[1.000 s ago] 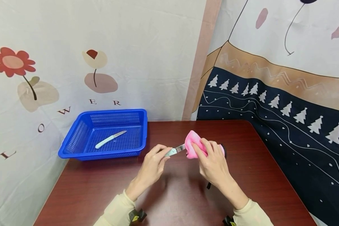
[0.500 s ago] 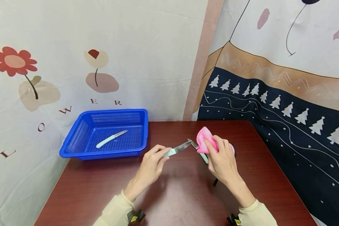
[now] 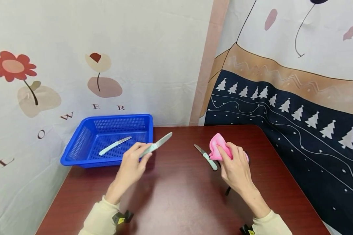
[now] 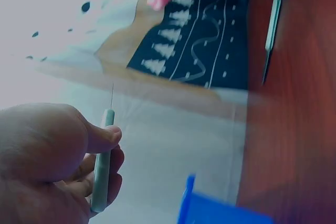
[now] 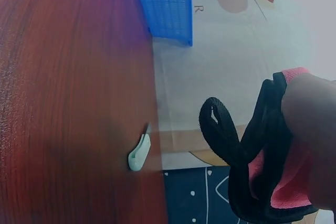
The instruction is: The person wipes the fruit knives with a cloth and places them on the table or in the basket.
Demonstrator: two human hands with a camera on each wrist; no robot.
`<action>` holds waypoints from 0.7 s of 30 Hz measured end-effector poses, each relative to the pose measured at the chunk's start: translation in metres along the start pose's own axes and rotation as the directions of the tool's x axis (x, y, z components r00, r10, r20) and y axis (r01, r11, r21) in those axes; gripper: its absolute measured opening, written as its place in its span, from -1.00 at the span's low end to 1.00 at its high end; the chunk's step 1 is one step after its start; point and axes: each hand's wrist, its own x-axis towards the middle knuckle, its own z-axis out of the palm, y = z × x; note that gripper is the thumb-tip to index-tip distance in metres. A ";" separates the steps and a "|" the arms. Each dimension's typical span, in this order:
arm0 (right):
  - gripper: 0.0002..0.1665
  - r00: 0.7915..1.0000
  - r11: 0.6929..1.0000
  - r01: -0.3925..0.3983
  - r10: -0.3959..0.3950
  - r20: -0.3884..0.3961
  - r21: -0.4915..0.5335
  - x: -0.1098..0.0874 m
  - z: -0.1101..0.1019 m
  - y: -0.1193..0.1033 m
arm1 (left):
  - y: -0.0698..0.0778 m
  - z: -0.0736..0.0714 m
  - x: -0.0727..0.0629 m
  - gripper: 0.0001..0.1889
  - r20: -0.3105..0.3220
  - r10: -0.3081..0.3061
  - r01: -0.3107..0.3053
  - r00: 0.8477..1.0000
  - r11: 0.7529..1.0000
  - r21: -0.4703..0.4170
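Note:
My left hand (image 3: 133,163) pinches the pale green handle of a knife (image 3: 156,146) between thumb and fingers, its blade pointing up and right, just beside the basket's right side. In the left wrist view that knife (image 4: 103,171) appears edge-on. My right hand (image 3: 235,166) grips a bunched pink cloth (image 3: 219,147) above the table. Black trim with a loop (image 5: 220,129) hangs from the cloth in the right wrist view. A second green-handled knife (image 3: 209,160) lies on the table, left of the right hand. Another knife (image 3: 114,146) with a pale handle lies inside the blue basket.
The blue plastic basket (image 3: 76,143) with perforated walls stands at the back left of the dark red wooden table (image 3: 176,202). A printed fabric backdrop (image 3: 164,65) rises behind the table's back edge and along its right side.
The cloth has come off the blade and moved right with my right hand. My left hand has carried its knife left to the basket. The knife on the table has come into view.

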 end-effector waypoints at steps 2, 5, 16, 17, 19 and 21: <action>-0.41 1.000 1.000 -0.003 0.003 0.004 -0.004 -0.001 -0.001 0.001 | -0.007 -0.009 0.003 -0.62 -0.008 -0.009 0.009 1.000 1.000 0.025; -0.40 1.000 1.000 -0.009 0.009 0.014 -0.011 -0.003 -0.002 0.003 | -0.018 -0.022 0.007 -0.62 -0.014 -0.022 0.023 1.000 0.998 0.064; -0.40 0.999 1.000 -0.026 0.026 0.031 -0.008 -0.008 -0.004 0.006 | -0.063 -0.055 0.026 -0.67 0.107 -0.093 0.077 0.990 0.987 0.142; -0.40 0.999 1.000 -0.027 0.027 0.032 -0.010 -0.008 -0.004 0.007 | -0.067 -0.057 0.027 -0.67 0.125 -0.100 0.081 0.987 0.985 0.150; -0.39 0.999 1.000 -0.027 0.027 0.031 -0.012 -0.009 -0.004 0.007 | -0.074 -0.061 0.031 -0.68 0.162 -0.114 0.087 0.980 0.982 0.166; -0.38 0.999 0.999 -0.030 0.031 0.035 -0.017 -0.010 -0.004 0.008 | -0.082 -0.064 0.034 -0.68 0.199 -0.132 0.097 0.971 0.979 0.180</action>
